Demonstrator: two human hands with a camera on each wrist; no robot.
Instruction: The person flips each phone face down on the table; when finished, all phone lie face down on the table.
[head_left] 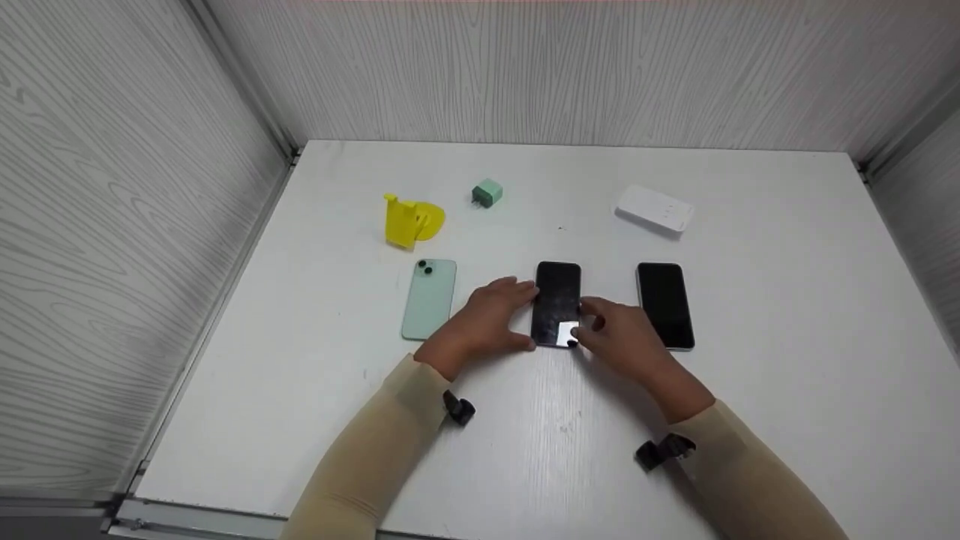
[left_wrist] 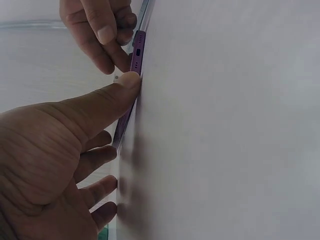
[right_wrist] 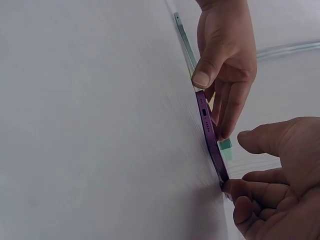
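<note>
Both sleeved forearms reach in from the near edge of the white table (head_left: pixel 750 300), and the two hands meet around the middle phone (head_left: pixel 557 300), which lies flat and screen up between its two neighbours. The left hand (head_left: pixel 487 319) has its thumb at the phone's near corner and its fingers curled along the left side; the left wrist view shows that thumb tip pressed to the purple frame (left_wrist: pixel 136 55). The right hand (head_left: pixel 622 341) pinches the near right corner with its fingertips, seen low in the right wrist view where a finger (right_wrist: pixel 245 189) meets the purple edge (right_wrist: pixel 210 135) (the charging port faces the person). Gripping from both sides like this looks suited to steadying or prying up a thin slab that offers little to catch. Just left of it lies a mint-green phone (head_left: pixel 429 298), back up, and to the right a black-screened phone (head_left: pixel 665 304). Further back stand a yellow stand (head_left: pixel 409 219), a small green charger (head_left: pixel 487 193) and a white box (head_left: pixel 654 209), all well apart from the hands.
</note>
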